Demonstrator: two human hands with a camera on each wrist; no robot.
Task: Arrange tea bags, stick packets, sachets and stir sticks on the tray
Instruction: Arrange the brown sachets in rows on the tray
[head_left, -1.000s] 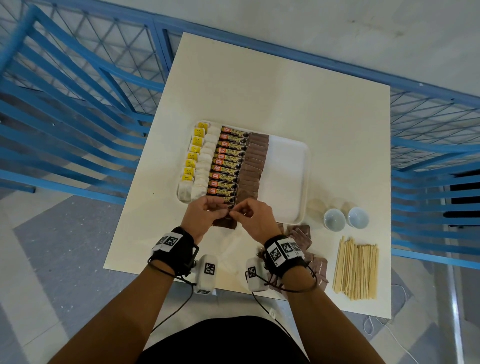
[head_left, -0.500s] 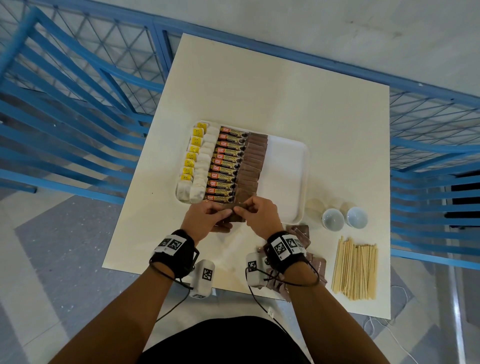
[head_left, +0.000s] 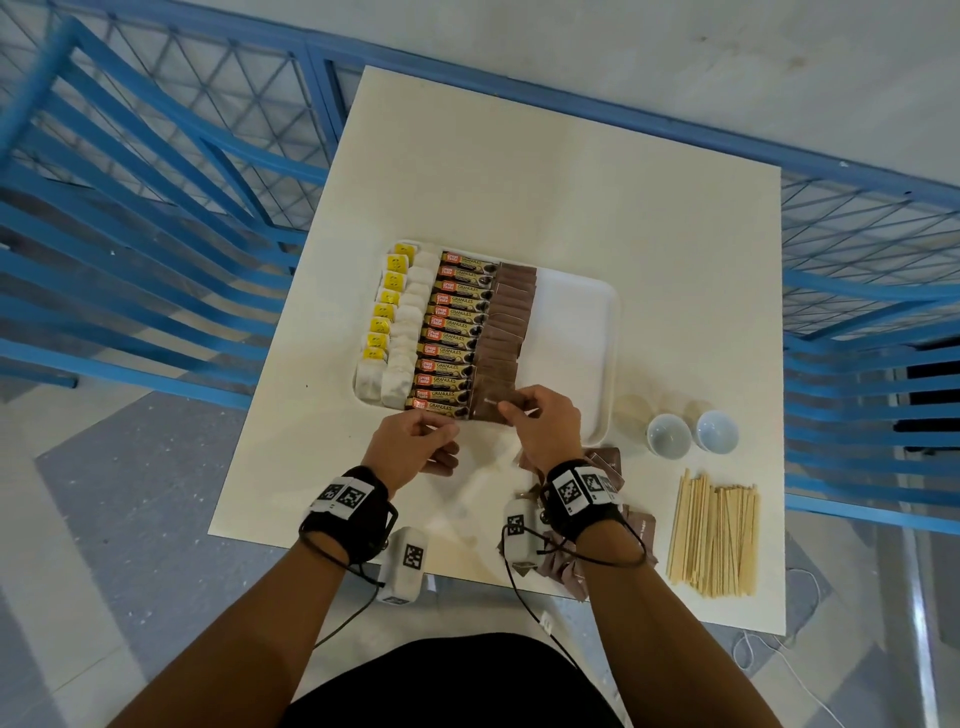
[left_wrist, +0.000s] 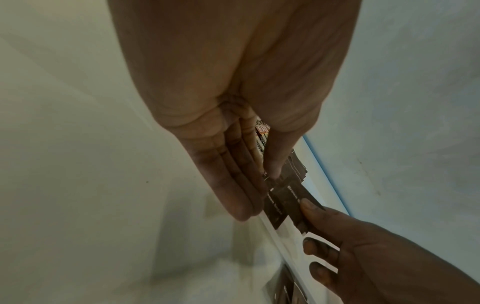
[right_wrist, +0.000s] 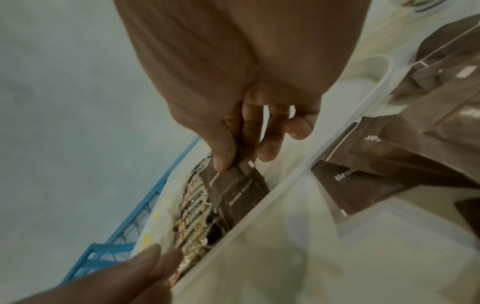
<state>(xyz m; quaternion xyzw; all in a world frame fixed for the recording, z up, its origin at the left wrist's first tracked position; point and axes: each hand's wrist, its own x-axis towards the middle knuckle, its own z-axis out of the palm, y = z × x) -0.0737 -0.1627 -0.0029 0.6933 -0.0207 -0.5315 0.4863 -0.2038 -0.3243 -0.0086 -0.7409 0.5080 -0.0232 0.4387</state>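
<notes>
The brown sugar sachet (head_left: 491, 407) lies at the near end of the sachet column (head_left: 506, 327) on the white tray (head_left: 576, 332), pinched at its right edge between thumb and forefinger of the right hand (head_left: 545, 421); the left hand (head_left: 410, 441) sits just off the tray's near rim, fingers nearly straight and close together, thumb tip on a sachet's edge, though a firm grip cannot be told; loose sachets (head_left: 605, 460) and wooden stir sticks (head_left: 714, 535) lie on the table (head_left: 545, 182) to the right.
</notes>
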